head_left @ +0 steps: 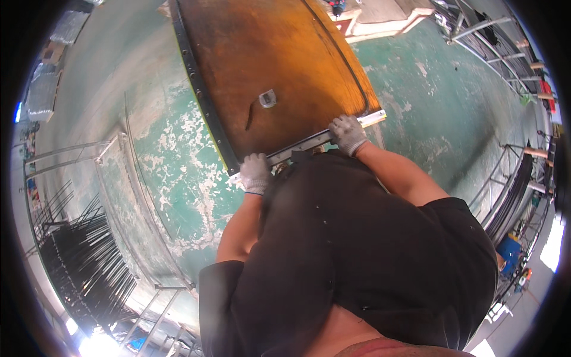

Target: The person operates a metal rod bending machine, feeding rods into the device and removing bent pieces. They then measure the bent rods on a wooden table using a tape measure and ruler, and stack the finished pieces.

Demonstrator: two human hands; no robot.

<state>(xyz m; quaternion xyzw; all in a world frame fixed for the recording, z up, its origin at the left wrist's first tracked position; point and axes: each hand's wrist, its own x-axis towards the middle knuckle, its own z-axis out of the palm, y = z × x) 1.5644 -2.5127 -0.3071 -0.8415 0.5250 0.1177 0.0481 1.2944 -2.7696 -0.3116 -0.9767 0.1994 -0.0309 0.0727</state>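
Note:
In front of me stands a worktable with a rust-brown and orange top (238, 53). A pale metal strip (306, 143) runs along its near edge. My left hand (256, 173), in a light knit glove, grips this strip near the left corner, fingers bent over it. Farther right, my gloved right hand (348, 133) is closed over the same strip. On the tabletop lies a small silvery-white squarish object (267, 98) with a dark middle; its kind is unclear. Beside it is a short dark curved strip (249, 116). A long thin dark rod (339, 53), bent at its near end, lies along the right side.
A dark rail with holes (199, 95) edges the table's left side. Racks hold bundles of dark rods (89, 262) at lower left and more long stock (511, 190) at right. A pale bench (386, 21) stands beyond. The green floor (184, 160) has worn paint.

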